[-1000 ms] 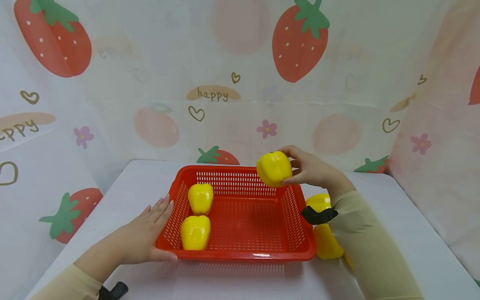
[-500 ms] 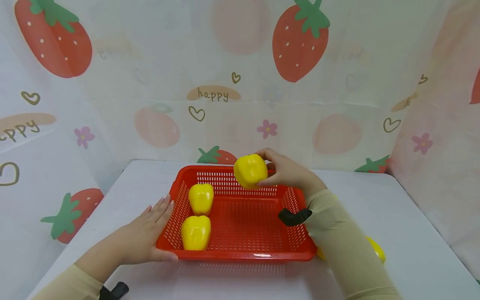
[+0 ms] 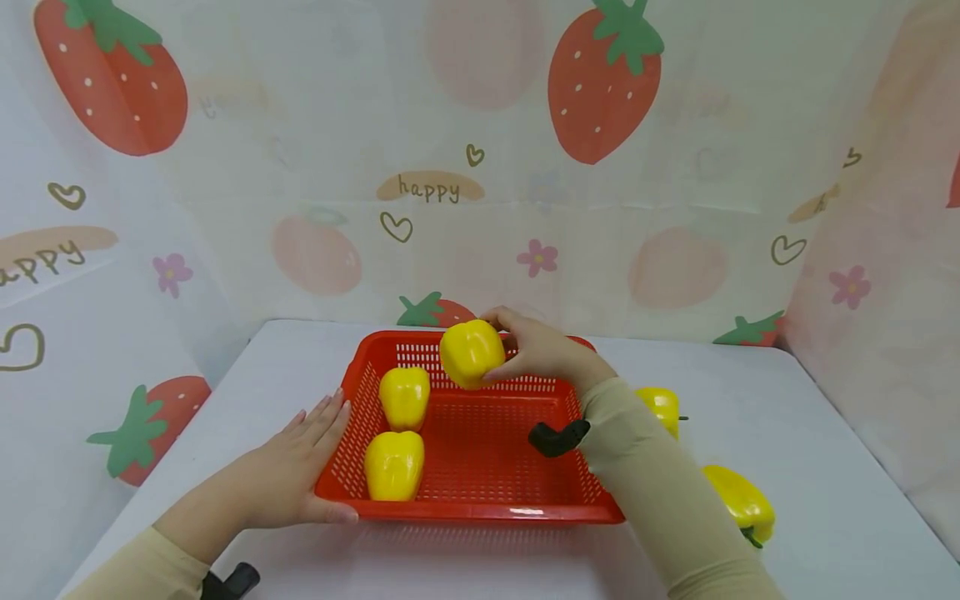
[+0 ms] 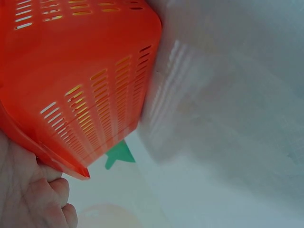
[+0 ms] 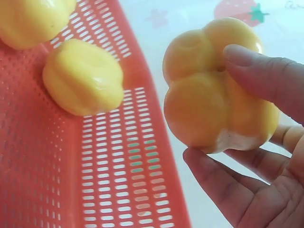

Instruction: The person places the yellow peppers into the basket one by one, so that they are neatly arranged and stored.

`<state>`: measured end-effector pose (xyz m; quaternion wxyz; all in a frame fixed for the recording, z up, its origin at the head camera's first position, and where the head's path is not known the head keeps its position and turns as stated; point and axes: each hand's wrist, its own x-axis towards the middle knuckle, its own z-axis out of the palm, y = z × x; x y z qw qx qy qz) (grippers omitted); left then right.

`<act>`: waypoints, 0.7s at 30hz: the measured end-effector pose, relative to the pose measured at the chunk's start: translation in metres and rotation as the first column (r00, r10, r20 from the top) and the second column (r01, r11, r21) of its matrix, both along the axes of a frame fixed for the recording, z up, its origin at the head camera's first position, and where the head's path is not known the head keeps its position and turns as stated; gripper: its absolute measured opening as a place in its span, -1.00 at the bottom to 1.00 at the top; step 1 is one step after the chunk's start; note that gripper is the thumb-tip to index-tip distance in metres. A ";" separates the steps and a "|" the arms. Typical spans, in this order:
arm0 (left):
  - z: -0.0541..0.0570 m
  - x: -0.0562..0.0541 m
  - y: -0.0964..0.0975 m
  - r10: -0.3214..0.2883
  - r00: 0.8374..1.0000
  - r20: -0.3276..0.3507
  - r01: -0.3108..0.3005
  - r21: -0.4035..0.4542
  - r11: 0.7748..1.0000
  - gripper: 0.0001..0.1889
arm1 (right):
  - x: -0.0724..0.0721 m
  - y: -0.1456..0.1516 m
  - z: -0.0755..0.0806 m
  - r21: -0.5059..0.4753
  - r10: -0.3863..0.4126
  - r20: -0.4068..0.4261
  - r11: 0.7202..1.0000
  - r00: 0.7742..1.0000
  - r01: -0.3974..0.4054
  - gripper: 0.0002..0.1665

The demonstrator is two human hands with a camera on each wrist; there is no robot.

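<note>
A yellow bell pepper [image 3: 472, 354] is held between the thumb and fingers of my right hand [image 3: 536, 346], over the rear part of a red perforated basket [image 3: 491, 512]. The right wrist view shows the lobed end of this pepper [image 5: 199, 109], with the thumb on one side and the fingers on the other. Two more yellow peppers stand inside the basket along its left side, a rear pepper [image 3: 405, 398] and a front pepper [image 3: 393, 467]. My left hand [image 3: 288, 475] rests against the basket's left rim, fingers straight, thumb by the front corner.
On the white table [image 3: 810, 433], right of the basket, lie a yellow pepper [image 3: 660, 408] and a nearer yellow pepper [image 3: 742, 504], both partly behind the right sleeve [image 3: 667, 492]. A strawberry-print curtain [image 3: 480, 108] closes off the back and sides.
My right hand has carried the pepper leftward and slightly down, from above the basket's right rear corner toward the rear middle. The left hand and the basket have stayed put.
</note>
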<state>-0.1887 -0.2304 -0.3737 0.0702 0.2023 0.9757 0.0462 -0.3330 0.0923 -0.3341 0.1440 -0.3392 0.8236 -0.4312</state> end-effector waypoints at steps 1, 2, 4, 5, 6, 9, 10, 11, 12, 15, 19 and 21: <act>0.000 0.000 0.000 0.002 1.000 0.001 -0.002 -0.002 1.000 0.31 | -0.001 -0.001 -0.002 0.010 -0.004 0.000 1.000 1.000 0.004 -0.25; -0.001 0.000 0.000 0.000 1.000 0.000 0.000 -0.002 1.000 0.31 | -0.002 -0.002 -0.004 0.011 -0.005 0.011 1.000 1.000 0.004 -0.25; -0.001 0.000 0.000 -0.001 1.000 0.000 0.001 0.000 1.000 0.31 | -0.003 -0.004 -0.007 0.020 -0.009 0.026 1.000 1.000 0.009 -0.25; -0.001 0.000 0.000 0.003 1.000 0.003 -0.003 -0.001 1.000 0.31 | -0.003 -0.005 -0.009 0.020 -0.008 0.036 1.000 0.999 0.007 -0.24; -0.001 0.000 0.000 0.004 1.000 0.005 -0.004 0.001 1.000 0.31 | -0.003 -0.007 -0.010 0.022 -0.010 0.044 1.000 0.999 0.009 -0.24; 0.001 0.000 0.001 0.008 1.000 0.014 -0.009 0.008 1.000 0.30 | -0.005 -0.011 -0.015 0.032 -0.020 0.060 0.999 0.998 0.018 -0.23; 0.001 0.001 0.001 0.008 1.000 0.016 -0.008 0.011 1.000 0.30 | -0.005 -0.012 -0.017 0.036 -0.025 0.067 0.999 0.997 0.022 -0.22; 0.002 0.001 0.001 0.010 1.000 0.019 -0.010 0.012 1.000 0.30 | -0.006 -0.014 -0.018 0.036 -0.028 0.070 0.999 0.997 0.026 -0.22; 0.002 0.001 0.001 0.009 1.000 0.021 -0.010 0.016 1.000 0.30 | -0.006 -0.016 -0.020 0.034 -0.034 0.078 0.999 0.996 0.032 -0.23; 0.003 0.002 0.001 0.007 1.000 0.019 -0.007 0.016 1.000 0.31 | -0.007 -0.020 -0.026 0.023 -0.048 0.096 0.999 0.994 0.046 -0.23; 0.002 0.002 0.001 0.000 1.000 0.009 0.000 0.011 1.000 0.31 | -0.006 -0.026 -0.033 0.032 -0.078 0.097 0.997 0.992 0.075 -0.23; 0.001 0.001 0.001 -0.002 1.000 0.005 0.002 0.010 1.000 0.31 | -0.005 -0.029 -0.037 0.047 -0.098 0.091 0.994 0.991 0.094 -0.21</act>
